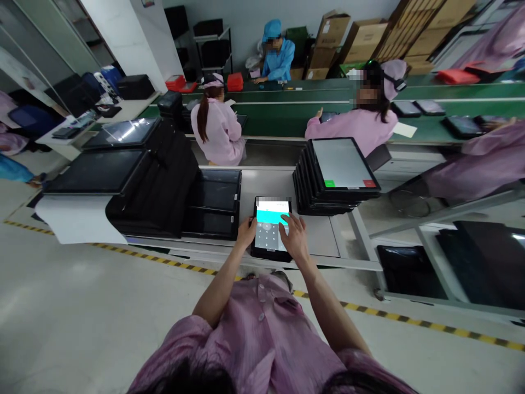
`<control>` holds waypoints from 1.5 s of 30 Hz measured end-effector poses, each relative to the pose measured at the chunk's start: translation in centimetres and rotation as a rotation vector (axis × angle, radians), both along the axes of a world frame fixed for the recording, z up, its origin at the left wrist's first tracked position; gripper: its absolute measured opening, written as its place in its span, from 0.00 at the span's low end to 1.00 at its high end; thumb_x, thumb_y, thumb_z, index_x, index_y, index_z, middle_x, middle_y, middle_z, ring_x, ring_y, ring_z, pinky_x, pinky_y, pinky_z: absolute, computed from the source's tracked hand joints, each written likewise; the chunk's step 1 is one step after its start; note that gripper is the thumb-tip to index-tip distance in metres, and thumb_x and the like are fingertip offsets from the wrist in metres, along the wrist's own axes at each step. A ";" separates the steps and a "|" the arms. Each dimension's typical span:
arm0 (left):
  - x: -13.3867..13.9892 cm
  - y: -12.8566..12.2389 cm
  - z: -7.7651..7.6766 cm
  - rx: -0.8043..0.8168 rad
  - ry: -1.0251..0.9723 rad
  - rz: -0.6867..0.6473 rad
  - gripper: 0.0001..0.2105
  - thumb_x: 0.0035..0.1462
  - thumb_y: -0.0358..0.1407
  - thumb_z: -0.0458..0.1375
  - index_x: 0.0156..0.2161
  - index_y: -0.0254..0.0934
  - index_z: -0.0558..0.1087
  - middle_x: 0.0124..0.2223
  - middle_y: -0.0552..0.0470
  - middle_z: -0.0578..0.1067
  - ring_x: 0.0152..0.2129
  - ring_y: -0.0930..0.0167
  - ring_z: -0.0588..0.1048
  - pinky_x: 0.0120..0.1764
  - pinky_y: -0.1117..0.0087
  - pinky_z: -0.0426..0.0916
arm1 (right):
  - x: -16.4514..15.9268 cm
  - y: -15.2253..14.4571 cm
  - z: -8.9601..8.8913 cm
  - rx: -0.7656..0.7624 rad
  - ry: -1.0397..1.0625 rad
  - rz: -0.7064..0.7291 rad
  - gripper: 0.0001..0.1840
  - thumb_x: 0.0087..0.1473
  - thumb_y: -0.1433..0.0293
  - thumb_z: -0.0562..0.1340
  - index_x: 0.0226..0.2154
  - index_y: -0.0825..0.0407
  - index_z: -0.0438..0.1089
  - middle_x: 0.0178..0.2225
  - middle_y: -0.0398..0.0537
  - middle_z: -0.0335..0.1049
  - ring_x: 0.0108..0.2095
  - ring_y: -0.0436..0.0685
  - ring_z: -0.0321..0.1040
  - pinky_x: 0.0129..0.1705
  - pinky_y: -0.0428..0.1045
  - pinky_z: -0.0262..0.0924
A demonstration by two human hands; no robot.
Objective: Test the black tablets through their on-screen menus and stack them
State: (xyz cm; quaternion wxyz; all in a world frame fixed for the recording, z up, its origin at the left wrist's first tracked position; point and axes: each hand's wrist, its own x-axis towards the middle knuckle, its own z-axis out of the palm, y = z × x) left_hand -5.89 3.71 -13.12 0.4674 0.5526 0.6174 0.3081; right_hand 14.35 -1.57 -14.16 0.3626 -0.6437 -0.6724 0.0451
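Observation:
A black-framed tablet lies on the grey bench top in front of me. Its lit screen shows a bright cyan band above a grey number keypad. My left hand grips the tablet's left edge, thumb on the frame. Over the right half of the screen is my right hand, fingers spread and fingertips at the cyan band and keypad; it holds nothing. Whether a fingertip presses the glass I cannot tell. Just right of it stands a stack of tablets, the top one lit white with a green and a red corner.
Tall piles of black tablets stand at the left, beside two lower dark tablets. Beyond the bench, co-workers in pink and blue sit along a green conveyor table. A metal rack is at the right.

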 end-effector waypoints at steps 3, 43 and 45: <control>-0.2 -0.1 -0.4 -0.010 -0.011 0.009 0.20 0.73 0.45 0.50 0.56 0.39 0.81 0.60 0.42 0.82 0.62 0.55 0.77 0.67 0.56 0.65 | 0.0 0.0 -0.2 0.008 -0.005 0.022 0.19 0.75 0.58 0.54 0.58 0.48 0.73 0.55 0.57 0.81 0.66 0.69 0.69 0.75 0.74 0.49; -1.3 -3.3 -3.8 0.360 -0.222 -0.009 0.31 0.76 0.55 0.42 0.59 0.37 0.81 0.63 0.44 0.81 0.64 0.62 0.77 0.70 0.56 0.69 | -0.7 3.0 1.3 -0.003 0.063 0.084 0.24 0.78 0.59 0.49 0.62 0.50 0.71 0.60 0.57 0.78 0.68 0.67 0.67 0.72 0.69 0.56; -1.3 -3.3 -3.7 0.360 -0.216 -0.004 0.31 0.76 0.55 0.42 0.58 0.37 0.81 0.62 0.43 0.81 0.63 0.61 0.78 0.70 0.55 0.69 | -0.7 3.1 1.5 0.002 0.062 0.083 0.23 0.77 0.59 0.50 0.63 0.50 0.71 0.60 0.57 0.78 0.68 0.67 0.67 0.72 0.69 0.56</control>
